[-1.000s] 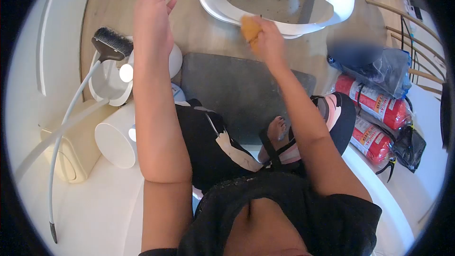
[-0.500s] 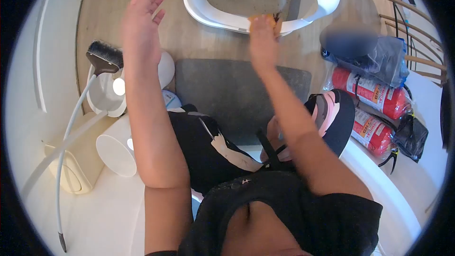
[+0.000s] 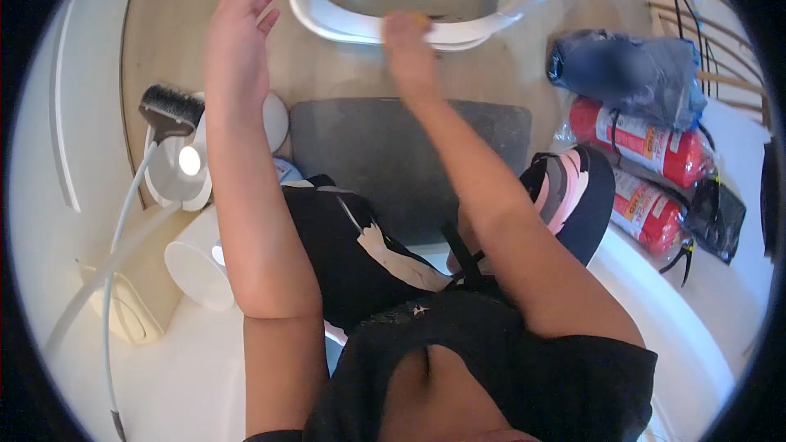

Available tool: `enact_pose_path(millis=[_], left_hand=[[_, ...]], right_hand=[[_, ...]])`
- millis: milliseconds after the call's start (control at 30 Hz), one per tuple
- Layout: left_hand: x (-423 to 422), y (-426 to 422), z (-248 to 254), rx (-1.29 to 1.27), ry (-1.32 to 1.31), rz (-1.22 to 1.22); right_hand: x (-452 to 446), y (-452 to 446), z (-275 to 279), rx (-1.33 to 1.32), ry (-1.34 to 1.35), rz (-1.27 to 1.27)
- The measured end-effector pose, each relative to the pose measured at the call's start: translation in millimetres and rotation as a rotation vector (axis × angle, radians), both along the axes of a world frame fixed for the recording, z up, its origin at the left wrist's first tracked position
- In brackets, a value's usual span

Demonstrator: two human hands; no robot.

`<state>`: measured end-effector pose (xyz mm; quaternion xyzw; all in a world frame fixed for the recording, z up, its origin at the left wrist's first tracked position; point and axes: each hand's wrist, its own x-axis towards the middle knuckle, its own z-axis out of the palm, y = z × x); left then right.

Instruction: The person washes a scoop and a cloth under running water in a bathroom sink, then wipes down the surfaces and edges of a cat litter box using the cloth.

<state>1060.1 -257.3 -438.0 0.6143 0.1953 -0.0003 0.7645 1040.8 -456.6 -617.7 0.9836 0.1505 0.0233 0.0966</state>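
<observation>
A white plastic frame with a wide oval opening (image 3: 458,35), like the top of a litter box, stands at the far side on the wood floor. My right hand (image 3: 408,53), slightly blurred, is closed at its near rim. An orange cloth (image 3: 422,21) peeks out past the fingers, mostly covered by them; its exact kind is hard to make out. My left hand (image 3: 244,20) is raised beside the frame's left edge, its fingers stretched out and nothing in them. Whether its fingertips touch the frame, I cannot tell.
A dark grey mat (image 3: 393,147) lies before me. To the left are a long-handled brush (image 3: 172,110), a white cylindrical container (image 3: 196,266) and a cream bin (image 3: 135,303). Plastic-wrapped red fire extinguishers (image 3: 643,143) and a dark bag (image 3: 630,74) sit at the right.
My right hand has slid left along the near rim with the orange cloth. The white frame appears further left and higher in view; my left hand stays raised and open.
</observation>
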Motion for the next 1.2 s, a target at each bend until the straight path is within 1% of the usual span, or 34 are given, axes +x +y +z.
enact_pose_path(millis=[33,100,133,167,233,267,333,367,400,433,467,500,567,600,667,700,767,800,867,900,967,1000,1067,1100,1167,1200], left_hand=[[3,-4,0,-0.018,-0.008,-0.011],[5,-9,-2,-0.027,-0.016,-0.055],[4,-10,-3,-0.037,-0.013,-0.071],[6,-10,-3,-0.044,-0.016,-0.097],[9,-5,-6,0.006,-0.021,-0.041],[10,-3,-8,0.0,-0.016,-0.066],[17,-3,-7,0.079,0.004,0.038],[18,-6,-7,0.079,-0.003,0.008],[18,-9,-7,0.199,-0.06,0.018],[18,-13,-5,0.32,-0.118,0.034],[17,-24,2,0.355,-0.123,0.058],[18,-26,1,0.36,-0.126,0.042],[19,-26,-5,0.495,-0.21,-0.106],[23,-27,-9,0.494,-0.218,-0.117],[26,-30,-14,0.538,-0.32,-0.103],[27,-35,-12,0.532,-0.331,-0.121],[29,-44,-3,0.497,-0.279,-0.035],[31,-46,-2,0.495,-0.293,-0.056],[38,-48,-4,0.567,-0.258,0.06],[40,-47,-5,0.571,-0.263,0.053],[41,-49,-7,0.668,-0.221,0.094],[41,-54,-3,0.774,-0.181,0.101],[42,-53,-4,0.79,-0.174,0.088],[44,-52,-2,0.811,-0.163,0.083],[44,-51,0,0.841,-0.169,0.082],[43,-52,-2,0.852,-0.17,0.083]], right_hand=[[-3,-4,8,-0.003,-0.008,-0.029],[-15,-15,22,0.571,-0.066,0.249],[-19,-32,22,0.665,-0.039,0.239],[-28,-52,25,0.656,-0.05,0.215],[-53,-85,45,0.727,0.28,-0.322],[-55,-102,51,0.725,0.275,-0.347],[-43,-129,61,0.831,-0.04,-0.752],[-28,-140,64,0.929,-0.109,-0.684],[-7,-151,64,1.023,-0.18,-0.61],[21,-165,44,0.945,-0.19,-0.552],[40,-170,27,0.868,-0.194,-0.493],[40,-166,25,0.873,-0.2,-0.508],[34,-152,29,0.859,-0.158,-0.621],[22,-147,22,0.828,-0.147,-0.645],[-6,-132,23,0.756,-0.065,-0.673],[-16,-128,19,0.754,-0.079,-0.69],[-29,-126,9,1.219,0.006,-0.757],[-22,-135,18,1.226,-0.015,-0.773],[-7,-153,39,1.348,0.064,-1.067],[0,-159,28,1.355,0.059,-1.072],[15,-172,-4,1.193,-0.239,-0.65],[17,-165,-3,1.199,-0.238,-0.657],[25,-149,8,1.363,-0.168,-0.809],[34,-152,9,1.377,-0.169,-0.807],[47,-160,9,1.297,-0.123,-0.871],[59,-168,10,1.302,-0.113,-0.871]])
